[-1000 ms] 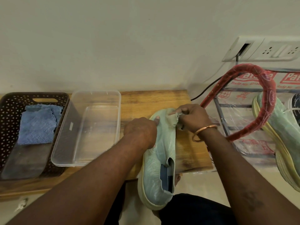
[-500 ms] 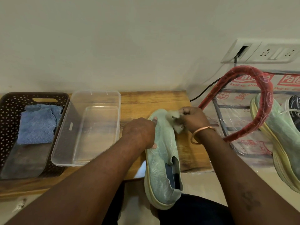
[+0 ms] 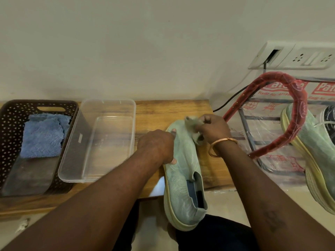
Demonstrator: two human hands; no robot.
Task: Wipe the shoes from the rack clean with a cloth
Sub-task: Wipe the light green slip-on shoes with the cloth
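A pale green knit shoe (image 3: 183, 178) with a yellowish sole lies toe-away across the front edge of the wooden board (image 3: 155, 113), its heel over my lap. My left hand (image 3: 156, 145) grips the shoe's left side near the toe, fingers curled over the upper. My right hand (image 3: 213, 129) pinches a small crumpled grey-green cloth (image 3: 192, 122) against the shoe's toe. The matching green shoe (image 3: 311, 160) sits on the red-framed rack (image 3: 282, 113) at the right, with a dark shoe (image 3: 330, 122) behind it.
A clear plastic tub (image 3: 97, 140) stands left of the shoe. Further left a dark perforated basket (image 3: 10, 142) holds a folded blue cloth (image 3: 43, 134). A wall socket panel (image 3: 297, 56) with a black cable sits above the plastic-wrapped rack.
The shoe has turned upright from lying tilted on its side. My right hand has slid the cloth over the toe, from the right side toward the tip. My left hand kept its grip.
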